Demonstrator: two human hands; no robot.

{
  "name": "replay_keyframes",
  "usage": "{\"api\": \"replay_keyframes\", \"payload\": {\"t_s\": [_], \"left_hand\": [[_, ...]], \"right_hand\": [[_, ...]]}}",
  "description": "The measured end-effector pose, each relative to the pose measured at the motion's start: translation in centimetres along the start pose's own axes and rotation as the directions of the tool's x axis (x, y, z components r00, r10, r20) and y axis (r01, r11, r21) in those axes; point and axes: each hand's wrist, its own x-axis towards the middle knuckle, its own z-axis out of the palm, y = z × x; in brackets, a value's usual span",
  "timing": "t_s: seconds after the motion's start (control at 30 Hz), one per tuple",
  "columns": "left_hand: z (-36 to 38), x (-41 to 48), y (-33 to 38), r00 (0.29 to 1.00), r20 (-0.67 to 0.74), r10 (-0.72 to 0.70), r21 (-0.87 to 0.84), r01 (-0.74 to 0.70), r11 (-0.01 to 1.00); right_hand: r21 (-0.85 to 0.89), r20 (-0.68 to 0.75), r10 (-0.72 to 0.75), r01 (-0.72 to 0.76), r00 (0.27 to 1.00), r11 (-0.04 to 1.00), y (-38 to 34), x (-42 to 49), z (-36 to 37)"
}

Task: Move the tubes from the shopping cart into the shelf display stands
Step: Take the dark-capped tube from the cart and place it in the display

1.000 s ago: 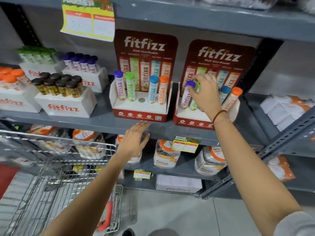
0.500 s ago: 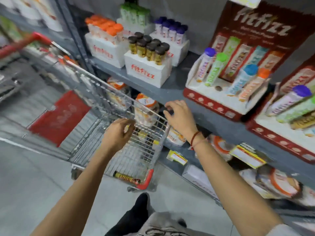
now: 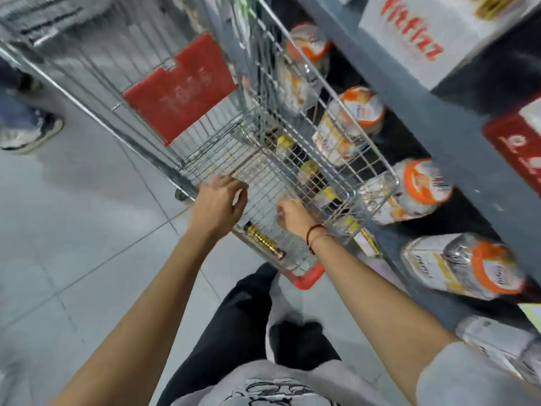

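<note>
Both hands reach over one tube.

I see a pale grey tiled floor with thin dark seams. A grey metal shelf rack runs along the right, its lower level stocked with clear orange-lidded jars. Someone's sneaker stands at far left.

Clear jars with orange lids lie on their sides on the lower shelf, several in a row. A white box printed with red "fitfizz" lettering stands above them. Grey floor tiles fill the left, where a sneaker shows.
</note>
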Motion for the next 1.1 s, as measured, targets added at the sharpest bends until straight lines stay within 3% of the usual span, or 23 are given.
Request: {"api": "replay_keyframes", "payload": {"t_s": [0.17,0.27,0.5,0.6,0.83,1.1], "left_hand": [[1.3,-0.4,-1.6,1.0,-0.022,-0.006,0.047,0.007,0.999],[1.6,-0.1,-2.3,0.997,-0.075,0.005,0.066,0.0,0.998],[2.4,0.0,-2.7,0.988,-0.153,0.024,0.112,-0.006,0.994],[2.6,-0.1,-2.5,0.98,-0.198,0.027,0.114,-0.004,0.993],[2.5,-0.2,-2.3,0.976,-0.218,0.019,0.11,0.005,0.994],[1.9,-0.2,-1.8,0.987,-0.161,-0.02,0.12,0.039,0.992]], "right_hand": [[-0.082,0.222,0.024,-0.006,0.975,0.997,0.6,4.2,5.8],[-0.063,0.256,0.003,0.014,0.967,0.998,-0.2,5.9,7.8],[-0.081,0.192,-0.024,0.04,0.981,0.996,-0.2,8.9,11.1],[-0.119,0.228,-0.03,0.058,0.973,0.991,-0.4,9.3,11.3],[-0.103,0.22,-0.052,0.076,0.974,0.992,-0.3,7.6,9.1],[-0.065,0.093,-0.023,0.029,0.995,0.997,1.8,3.2,2.9]]}}
